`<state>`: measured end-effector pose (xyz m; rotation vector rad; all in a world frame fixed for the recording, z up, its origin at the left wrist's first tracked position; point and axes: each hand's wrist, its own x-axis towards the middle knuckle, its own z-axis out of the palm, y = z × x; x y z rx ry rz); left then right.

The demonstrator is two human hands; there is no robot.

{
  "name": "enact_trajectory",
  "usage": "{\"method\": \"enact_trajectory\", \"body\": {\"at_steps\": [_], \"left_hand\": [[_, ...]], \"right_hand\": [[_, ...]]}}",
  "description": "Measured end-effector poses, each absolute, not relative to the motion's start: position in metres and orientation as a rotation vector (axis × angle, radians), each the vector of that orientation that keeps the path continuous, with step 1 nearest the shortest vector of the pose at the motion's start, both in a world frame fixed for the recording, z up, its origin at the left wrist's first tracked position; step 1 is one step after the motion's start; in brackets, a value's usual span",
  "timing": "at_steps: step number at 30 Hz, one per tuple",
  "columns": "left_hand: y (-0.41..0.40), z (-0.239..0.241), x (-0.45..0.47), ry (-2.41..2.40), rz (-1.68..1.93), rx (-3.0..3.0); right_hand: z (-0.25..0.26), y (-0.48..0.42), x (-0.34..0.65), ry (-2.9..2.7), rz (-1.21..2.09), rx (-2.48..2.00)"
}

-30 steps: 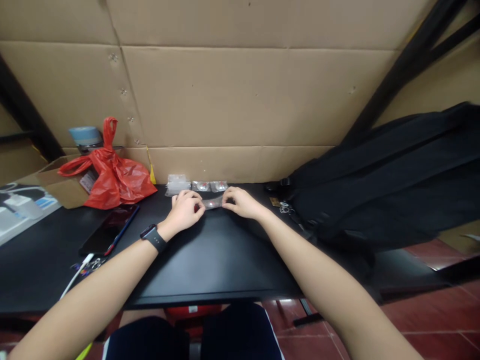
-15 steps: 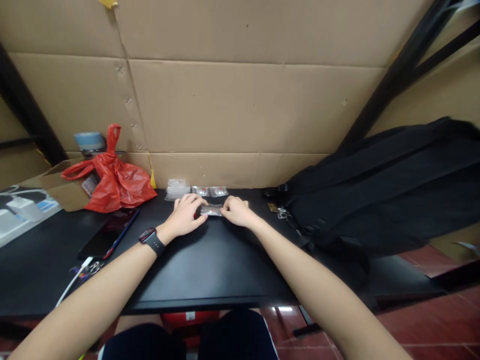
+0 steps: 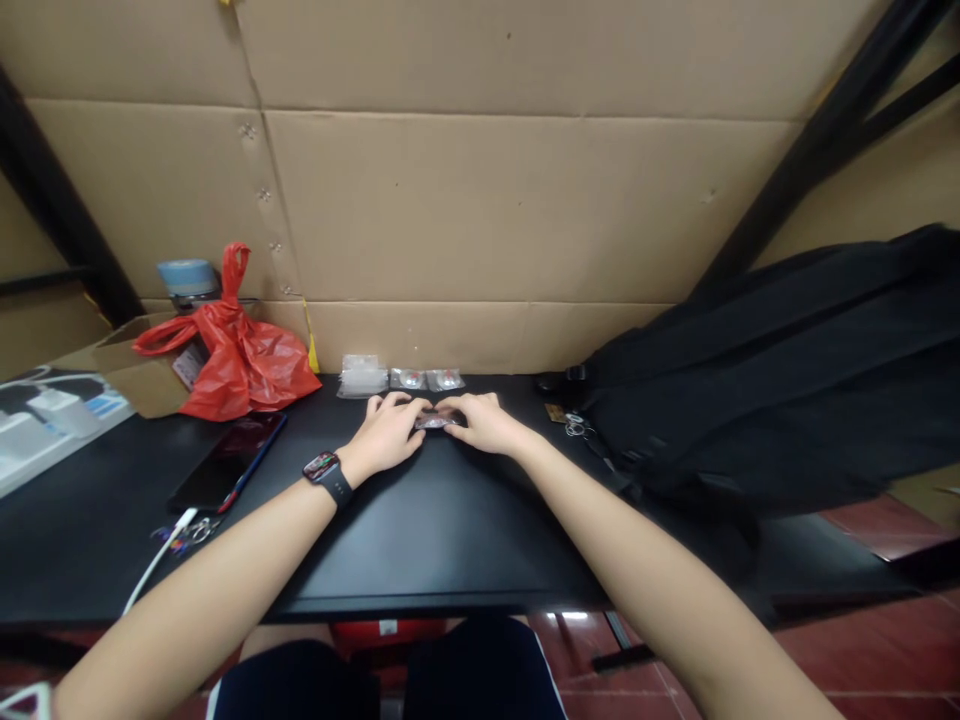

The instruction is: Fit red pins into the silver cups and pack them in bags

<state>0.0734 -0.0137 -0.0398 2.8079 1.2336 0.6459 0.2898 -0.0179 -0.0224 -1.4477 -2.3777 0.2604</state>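
Note:
Both hands meet near the far edge of the black table (image 3: 450, 540). My left hand (image 3: 390, 435), with a dark smartwatch (image 3: 327, 474) on its wrist, and my right hand (image 3: 484, 422) press their fingers together on a small clear plastic packet (image 3: 435, 421) lying on the table. Only a sliver of the packet shows between the fingertips. Just behind the hands, against the cardboard wall, lie a small stack of clear bags (image 3: 361, 375) and two clear packets with red contents (image 3: 426, 379).
A red plastic bag (image 3: 232, 355) and an open cardboard box (image 3: 135, 375) sit at the back left. A dark phone (image 3: 229, 460) and a white cable with keys (image 3: 176, 528) lie left. A black backpack (image 3: 765, 380) fills the right side. Keys (image 3: 574, 426) lie beside it.
My hands have drawn closer together over the packet, so less of it shows now. The view shifted slightly right.

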Motion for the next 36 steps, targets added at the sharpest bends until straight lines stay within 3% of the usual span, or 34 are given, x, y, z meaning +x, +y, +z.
{"method": "enact_trajectory", "body": {"at_steps": [15, 28, 36], "left_hand": [[-0.013, -0.037, 0.070, 1.333, 0.790, 2.655], [-0.014, -0.033, 0.071, 1.343, 0.881, 2.593], [-0.015, -0.018, 0.060, 1.416, 0.883, 2.557]], "right_hand": [[-0.026, -0.008, 0.304, -2.206, 0.718, -1.244], [-0.033, -0.002, 0.297, -1.853, 0.854, -1.129], [-0.025, 0.018, 0.361, -1.560, 0.558, -1.297]]}}
